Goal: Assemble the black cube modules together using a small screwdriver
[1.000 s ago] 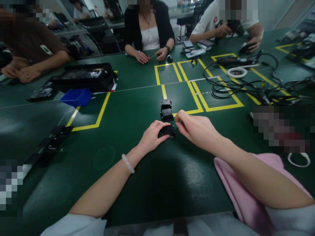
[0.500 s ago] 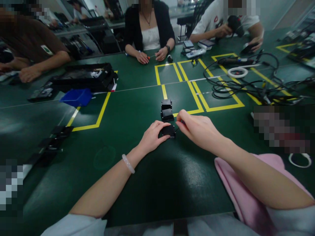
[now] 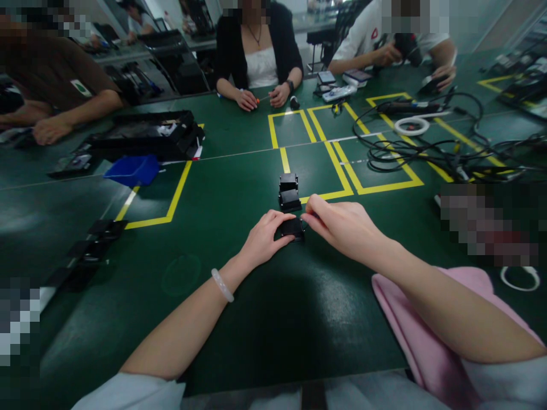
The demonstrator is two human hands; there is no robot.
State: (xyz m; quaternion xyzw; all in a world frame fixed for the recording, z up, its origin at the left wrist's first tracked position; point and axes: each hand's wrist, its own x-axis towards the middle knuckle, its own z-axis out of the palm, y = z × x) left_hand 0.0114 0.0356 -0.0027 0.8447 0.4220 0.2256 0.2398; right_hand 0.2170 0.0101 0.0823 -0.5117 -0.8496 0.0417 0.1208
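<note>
Thumb and fingers of my left hand (image 3: 265, 234) are closed around a small black rectangular part (image 3: 292, 228), which rests on the green table. My right hand (image 3: 335, 219) is pinched at the right edge of that part. A thin dark shaft shows faintly between its fingertips and the part, but most of it is hidden. Just beyond stand two similar black parts, the nearer one (image 3: 290, 199) almost touching the farther one (image 3: 289, 181).
Black parts (image 3: 88, 247) lie in a row at the left. Farther off are a blue bin (image 3: 132, 169) and a black tray (image 3: 149, 134). Coiled cables (image 3: 401, 151) spread at the right, above a pink cloth (image 3: 427, 319). Several people sit across the table.
My right fingertips have moved slightly left, closer to the black part, and less of the thin shaft shows. My left hand keeps its grip in place.
</note>
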